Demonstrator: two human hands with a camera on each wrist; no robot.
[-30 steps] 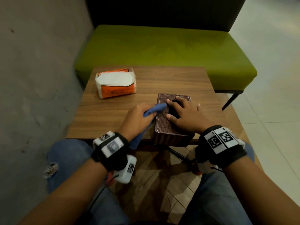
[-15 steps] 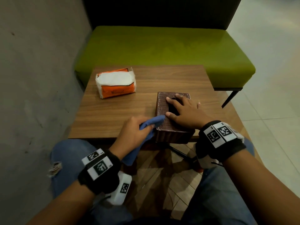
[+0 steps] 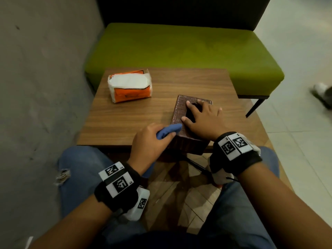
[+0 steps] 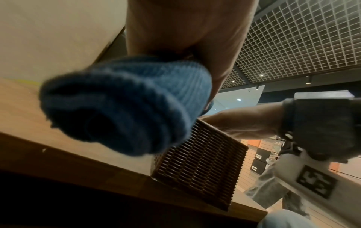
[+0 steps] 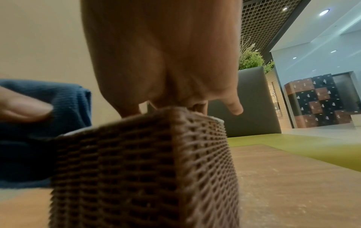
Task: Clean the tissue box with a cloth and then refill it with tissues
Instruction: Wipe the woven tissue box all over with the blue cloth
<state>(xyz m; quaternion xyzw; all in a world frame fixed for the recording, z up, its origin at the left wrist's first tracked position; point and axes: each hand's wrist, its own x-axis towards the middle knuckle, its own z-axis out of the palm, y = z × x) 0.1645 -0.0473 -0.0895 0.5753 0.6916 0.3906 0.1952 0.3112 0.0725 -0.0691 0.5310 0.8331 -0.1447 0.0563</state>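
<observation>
A brown woven tissue box stands at the near edge of the wooden table. My right hand lies flat on its top, fingers spread around the dark opening, holding it steady. My left hand grips a bunched blue cloth against the box's near left corner. An orange and white pack of tissues lies at the table's far left, apart from both hands.
A green bench runs behind the table. A concrete wall is close on the left. My knees in jeans sit under the table's near edge. Someone's white shoe shows on the tiled floor at right.
My left hand has drawn the cloth back along the box's left side, from near the top opening to the near left corner. The right hand has stayed on the box top.
</observation>
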